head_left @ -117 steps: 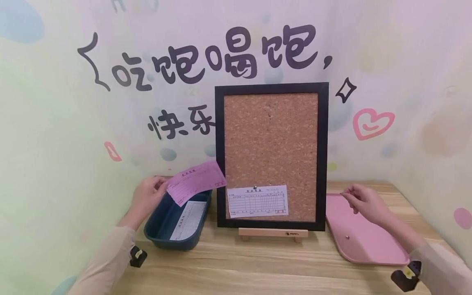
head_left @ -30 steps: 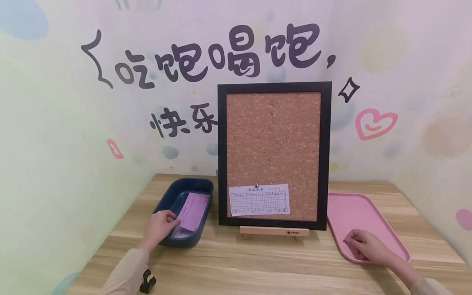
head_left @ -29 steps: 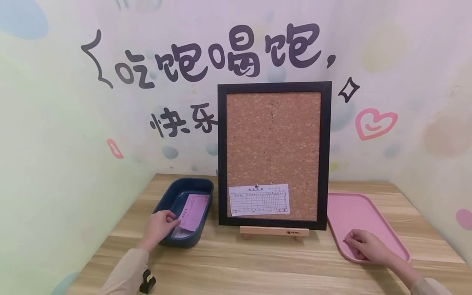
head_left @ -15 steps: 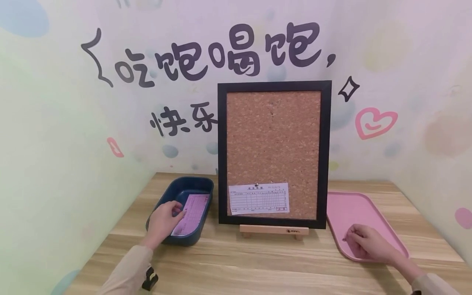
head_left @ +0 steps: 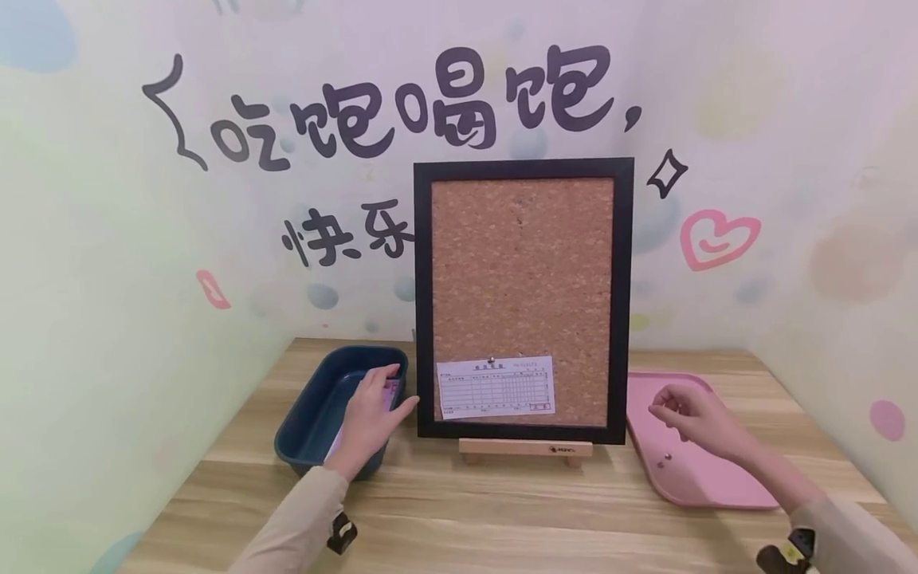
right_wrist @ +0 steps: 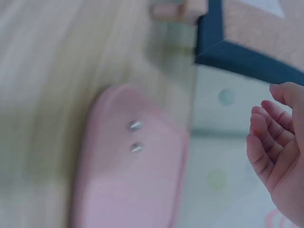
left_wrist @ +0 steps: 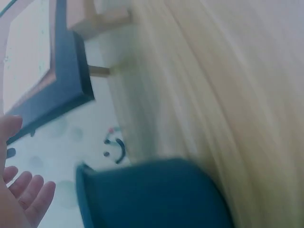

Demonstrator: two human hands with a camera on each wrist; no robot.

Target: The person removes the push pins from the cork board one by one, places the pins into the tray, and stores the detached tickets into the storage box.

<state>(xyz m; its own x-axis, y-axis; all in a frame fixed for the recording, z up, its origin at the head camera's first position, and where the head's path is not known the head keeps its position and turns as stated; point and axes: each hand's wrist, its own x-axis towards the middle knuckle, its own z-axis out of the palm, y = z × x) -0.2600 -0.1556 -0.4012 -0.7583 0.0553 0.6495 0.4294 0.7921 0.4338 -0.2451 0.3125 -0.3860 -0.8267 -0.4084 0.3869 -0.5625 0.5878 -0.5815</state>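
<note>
My left hand (head_left: 369, 418) hovers over the right rim of the dark blue bin (head_left: 304, 422), fingers spread and holding nothing. Partly hidden beneath it, a pink printed slip (head_left: 390, 394) lies in the bin. Above the pink tray (head_left: 724, 486) is my right hand (head_left: 699, 418), its fingers loosely bent; the right wrist view shows nothing between them. Two small metallic pushpins (right_wrist: 135, 126) lie on the tray. Between the hands stands a black-framed cork board (head_left: 519, 279), with a white printed slip (head_left: 495, 389) pinned low on its left.
A small wooden easel (head_left: 527, 449) bears the board upright on the wood-grain table (head_left: 502, 518). Close behind is a wall (head_left: 344, 48) with large lettering. The bin stands left of the board, the tray to its right.
My left hand let the pink slip down into the bin, released it, then moved right, fingers spreading. My right hand lowered to the tray and rose again; two pushpins now show there instead of one.
</note>
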